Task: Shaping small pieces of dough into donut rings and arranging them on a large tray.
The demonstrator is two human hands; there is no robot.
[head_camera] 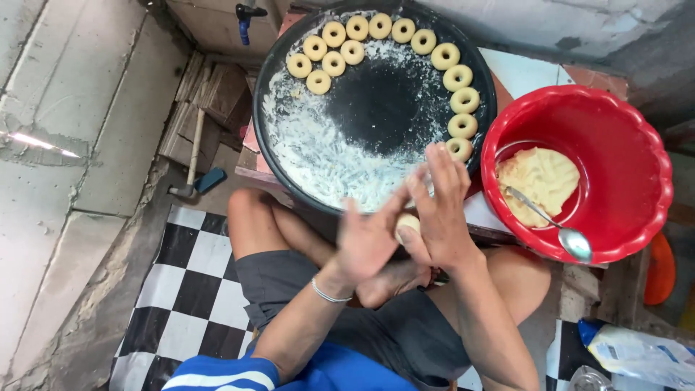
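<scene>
My left hand (369,239) and my right hand (440,210) press together around a small pale dough ball (407,223), which shows between the palms. They hover over the near rim of a round black floured tray (289,152). Several ring-shaped dough pieces (333,34) line the tray's far and right edge. To the right stands a red basin (637,152) holding a lump of pale dough (539,177) and a metal spoon (572,239).
A hammer (194,156) lies on the floor at the left beside wooden blocks (210,94). A black-and-white checkered mat (188,282) is under my legs. A plastic bag (641,355) lies at the bottom right, an orange object (660,268) beyond the basin.
</scene>
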